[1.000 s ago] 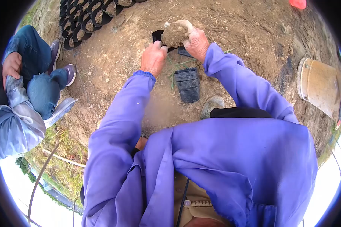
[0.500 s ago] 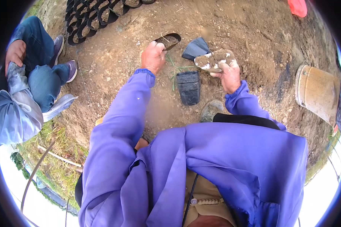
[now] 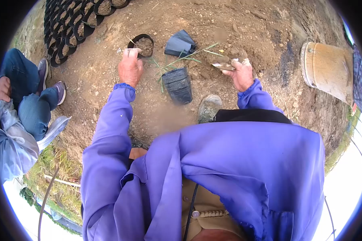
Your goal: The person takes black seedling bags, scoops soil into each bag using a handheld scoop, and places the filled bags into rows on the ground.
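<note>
My left hand (image 3: pixel 130 68) pinches the near rim of a round black nursery bag (image 3: pixel 142 45) with brown soil inside. On the right, my right hand (image 3: pixel 241 75) grips a flat, whitish scoop-like piece (image 3: pixel 225 64), partly smeared with mud; its exact kind is unclear. Between the hands lie two flattened black nursery bags, one farther off (image 3: pixel 180 42) and one nearer me (image 3: pixel 177 85). A thin green sprig with narrow leaves (image 3: pixel 181 59) stretches across the ground between these bags, touching neither hand.
Rows of soil-filled black bags (image 3: pixel 74 28) stand at the upper left. A person in jeans (image 3: pixel 32 104) crouches at the left. A dirty beige bucket (image 3: pixel 330 68) is at the right, with a plaid-clothed person (image 3: pixel 360 76) beyond it. My muddy shoe (image 3: pixel 210 108) rests on bare soil.
The view has shifted, so most things appear farther left. The piece in my right hand has tilted and now sits apart from the folded bags. The bag at my left hand shows more of its soil.
</note>
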Demonstrator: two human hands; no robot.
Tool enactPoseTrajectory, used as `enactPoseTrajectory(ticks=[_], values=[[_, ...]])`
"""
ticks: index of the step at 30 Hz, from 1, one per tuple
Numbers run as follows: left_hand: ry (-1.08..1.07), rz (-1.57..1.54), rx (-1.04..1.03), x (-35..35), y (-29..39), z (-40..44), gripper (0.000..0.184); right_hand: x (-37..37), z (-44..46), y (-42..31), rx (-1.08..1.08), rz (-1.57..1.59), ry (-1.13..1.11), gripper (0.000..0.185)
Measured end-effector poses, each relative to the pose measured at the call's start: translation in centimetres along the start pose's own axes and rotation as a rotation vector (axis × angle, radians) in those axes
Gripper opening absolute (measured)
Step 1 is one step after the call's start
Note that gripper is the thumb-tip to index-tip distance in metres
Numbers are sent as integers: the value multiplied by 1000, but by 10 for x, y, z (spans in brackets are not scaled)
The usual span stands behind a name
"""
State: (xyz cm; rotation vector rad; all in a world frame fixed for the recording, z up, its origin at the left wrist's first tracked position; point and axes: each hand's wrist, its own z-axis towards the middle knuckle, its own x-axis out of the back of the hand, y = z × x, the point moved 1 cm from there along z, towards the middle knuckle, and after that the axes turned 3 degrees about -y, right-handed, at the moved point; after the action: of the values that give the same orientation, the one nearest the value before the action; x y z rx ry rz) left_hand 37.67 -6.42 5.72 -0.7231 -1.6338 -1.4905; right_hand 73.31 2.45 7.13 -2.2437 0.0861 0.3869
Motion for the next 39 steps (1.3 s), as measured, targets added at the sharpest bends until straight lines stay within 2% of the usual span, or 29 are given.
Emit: enactPoseTrajectory(ticks=[6, 12, 15, 16, 18, 20, 22, 23, 28, 34, 37, 39], values=[[17, -21, -74, 7, -13, 11, 18, -77, 18, -36, 99, -168, -234, 36], [34, 55, -131, 3, -10, 8, 15, -167, 55, -31, 337, -356, -490, 32], [36, 100, -172, 2, -3, 6, 13, -195, 69, -5, 871, -1054, -449, 29], [35, 113, -190, 2, -1, 5, 13, -199, 67, -3, 803, -1023, -442, 28], [24, 115, -154, -3, 0, 2, 14, -194, 72, -3, 853, -834, -371, 29], [76, 50, -79, -15, -14, 10, 17, -179, 71, -5, 327, -385, -297, 31], [157, -68, -39, -18, -32, 9, 21, -160, 63, -1, 230, -211, -236, 37], [197, -97, 0, -10, -41, 7, 23, -151, 58, 2, 176, -223, -174, 38], [394, -118, 212, 50, -122, -18, 29, -133, 36, 17, 15, -168, -131, 38], [445, 201, 515, 114, -245, -27, 27, -116, 36, 19, -27, -207, -76, 36], [357, 313, 555, 131, -285, -11, 24, -110, 36, 18, -11, -170, -73, 35], [296, 327, 469, 132, -302, -1, 23, -115, 34, 15, -2, -171, -80, 34]])
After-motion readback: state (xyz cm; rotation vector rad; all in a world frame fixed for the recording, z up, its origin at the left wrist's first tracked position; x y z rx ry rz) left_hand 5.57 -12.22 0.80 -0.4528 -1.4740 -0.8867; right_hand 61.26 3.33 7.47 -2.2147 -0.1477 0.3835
